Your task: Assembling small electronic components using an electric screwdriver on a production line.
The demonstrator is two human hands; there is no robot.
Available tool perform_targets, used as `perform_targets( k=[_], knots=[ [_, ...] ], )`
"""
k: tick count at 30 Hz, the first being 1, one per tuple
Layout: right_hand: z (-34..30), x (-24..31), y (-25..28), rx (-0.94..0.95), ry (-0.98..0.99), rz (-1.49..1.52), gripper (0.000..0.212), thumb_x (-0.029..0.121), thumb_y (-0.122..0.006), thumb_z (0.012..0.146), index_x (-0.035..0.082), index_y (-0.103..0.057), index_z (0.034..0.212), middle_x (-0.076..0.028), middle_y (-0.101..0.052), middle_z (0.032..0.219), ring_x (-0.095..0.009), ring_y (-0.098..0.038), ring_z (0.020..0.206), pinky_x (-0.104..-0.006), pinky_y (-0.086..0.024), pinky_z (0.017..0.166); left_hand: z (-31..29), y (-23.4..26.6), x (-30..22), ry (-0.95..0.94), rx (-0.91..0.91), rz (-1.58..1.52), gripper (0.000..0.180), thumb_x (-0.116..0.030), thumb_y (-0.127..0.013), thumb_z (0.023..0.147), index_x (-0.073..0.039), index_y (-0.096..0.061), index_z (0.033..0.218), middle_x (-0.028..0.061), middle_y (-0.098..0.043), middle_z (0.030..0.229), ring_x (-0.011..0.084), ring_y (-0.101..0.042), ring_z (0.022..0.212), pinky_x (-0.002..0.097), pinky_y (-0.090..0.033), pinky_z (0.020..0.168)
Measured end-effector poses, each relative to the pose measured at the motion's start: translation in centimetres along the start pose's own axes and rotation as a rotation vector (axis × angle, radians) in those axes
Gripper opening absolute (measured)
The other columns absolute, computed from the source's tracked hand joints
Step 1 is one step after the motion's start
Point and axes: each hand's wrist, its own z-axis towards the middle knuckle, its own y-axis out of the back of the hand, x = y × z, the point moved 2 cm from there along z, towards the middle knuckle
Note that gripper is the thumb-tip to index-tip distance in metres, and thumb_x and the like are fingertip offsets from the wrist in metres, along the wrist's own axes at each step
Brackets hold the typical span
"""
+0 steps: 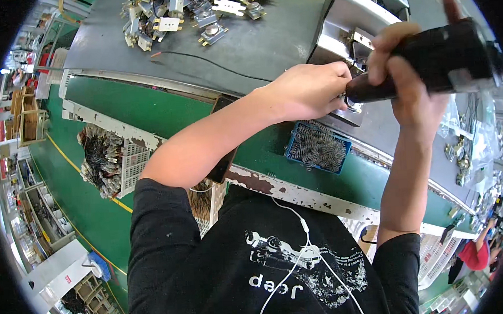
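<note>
My right hand [413, 91] is wrapped round a black power screwdriver [445, 56], held almost level with its narrow end pointing left. At that narrow end, my left hand [312, 91] is closed, its fingertips pinched together beside a shiny metal part. What lies between those fingertips is hidden. Both hands are over the front of a metal fixture [363, 14] on the grey bench. Below my left hand sits a blue tray [289, 150] filled with small metal pieces that look like springs or screws.
Small metal switch-like parts [215, 11] are heaped at the bench's far left. A thin dark wire [212, 61] runs across the bench. More parts and clear plastic bags [481, 150] lie at right. White crates [134, 169] with wire bundles stand below left. Another person [475, 253] is far right.
</note>
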Motion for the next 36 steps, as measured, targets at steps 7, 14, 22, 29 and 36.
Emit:
perform_targets(
  k=[7, 14, 22, 29, 36],
  knots=[
    [-0.3, 3.4, 4.8, -0.407, 0.112, -0.025, 0.042, 0.013, -0.064, 0.093, -0.014, -0.052, 0.123, -0.018, -0.062, 0.100, -0.023, -0.061, 0.086, -0.0326, -0.050, 0.080, -1.9, 3.1, 1.1, -0.041, -0.195, 0.060, 0.034, -0.022, -0.070, 0.088, -0.016, -0.066, 0.121, 0.0087, -0.067, 0.098, 0.0283, -0.066, 0.089, 0.0390, -0.053, 0.078],
    [-6.3, 2.2, 1.4, 0.067, -0.063, -1.080, 0.029, 0.005, -0.069, 0.088, 0.000, -0.066, 0.117, -0.016, -0.069, 0.100, -0.025, -0.065, 0.097, -0.0397, -0.051, 0.082, -4.1, 4.3, 2.1, 0.027, -0.011, 0.045, 0.034, -0.020, -0.071, 0.087, -0.010, -0.068, 0.120, 0.0118, -0.068, 0.097, 0.0287, -0.065, 0.084, 0.0384, -0.052, 0.075],
    [-8.8, -1.4, 1.1, 0.234, -0.222, -1.150, 0.020, 0.006, -0.072, 0.085, 0.004, -0.069, 0.104, -0.011, -0.066, 0.095, -0.029, -0.063, 0.086, -0.0387, -0.051, 0.076, -3.7, 3.8, 1.9, 0.096, 0.108, -0.032, 0.035, -0.021, -0.072, 0.088, -0.011, -0.068, 0.121, 0.0106, -0.068, 0.097, 0.0272, -0.064, 0.083, 0.0373, -0.052, 0.075],
    [-9.3, 0.2, 2.2, -0.037, -0.175, -0.920, 0.023, -0.008, -0.076, 0.076, 0.001, -0.069, 0.095, -0.011, -0.069, 0.095, -0.025, -0.067, 0.087, -0.0331, -0.054, 0.075, -3.5, 3.1, 2.5, 0.059, 0.100, -0.038, 0.035, -0.019, -0.071, 0.088, -0.010, -0.068, 0.121, 0.0119, -0.068, 0.097, 0.0283, -0.065, 0.086, 0.0379, -0.052, 0.076],
    [-10.7, 2.2, 0.1, 0.216, -0.448, -0.644, 0.021, -0.003, -0.075, 0.079, 0.001, -0.069, 0.098, -0.011, -0.069, 0.094, -0.027, -0.068, 0.086, -0.0336, -0.054, 0.076, -3.6, 3.8, 2.5, 0.093, 0.121, -0.078, 0.036, -0.019, -0.071, 0.088, -0.010, -0.067, 0.123, 0.0124, -0.067, 0.096, 0.0264, -0.063, 0.085, 0.0366, -0.051, 0.076]
  ],
)
